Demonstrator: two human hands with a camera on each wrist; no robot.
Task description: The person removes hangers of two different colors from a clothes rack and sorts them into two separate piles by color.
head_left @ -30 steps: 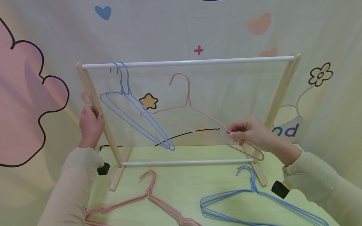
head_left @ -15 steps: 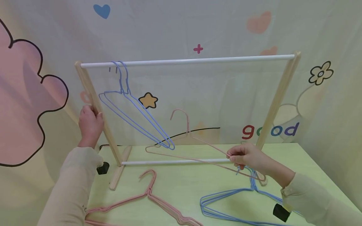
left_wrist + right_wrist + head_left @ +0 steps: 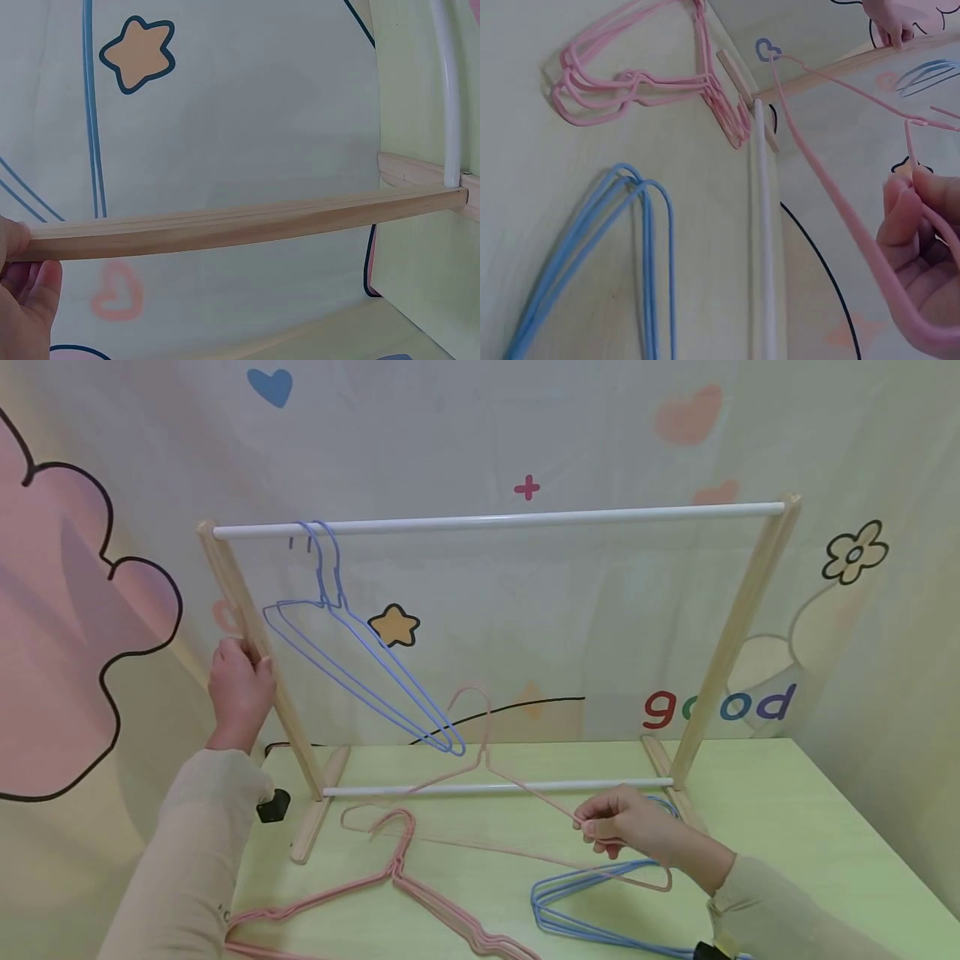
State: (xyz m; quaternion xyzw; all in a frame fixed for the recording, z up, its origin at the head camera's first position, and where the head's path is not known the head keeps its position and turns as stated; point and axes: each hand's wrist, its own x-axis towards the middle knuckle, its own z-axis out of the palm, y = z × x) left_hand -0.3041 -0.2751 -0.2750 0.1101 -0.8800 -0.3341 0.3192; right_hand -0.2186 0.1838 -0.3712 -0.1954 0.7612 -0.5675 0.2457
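My left hand point(image 3: 242, 693) grips the left wooden post point(image 3: 296, 739) of a clothes rack; the left wrist view shows thumb and fingers around that post point(image 3: 225, 231). With thumb and fingers, my right hand point(image 3: 637, 828) pinches one sloping arm of a pink wire hanger point(image 3: 826, 187). This hanger is off the rail, its hook upward, in front of the rack's lower bar point(image 3: 495, 789). Two blue hangers point(image 3: 321, 577) hang from the white top rail point(image 3: 525, 520) near its left end.
Several pink hangers point(image 3: 442, 912) lie stacked on the pale green table point(image 3: 810, 827) at front left. Several blue hangers point(image 3: 646, 255) lie at front right, partly hidden behind my right hand in the head view. A printed curtain point(image 3: 600, 427) hangs behind.
My right hand has lowered the pink hanger from just below the top rail toward the table, and slightly left. My left hand stays on the post; the hung blue hangers have not moved.
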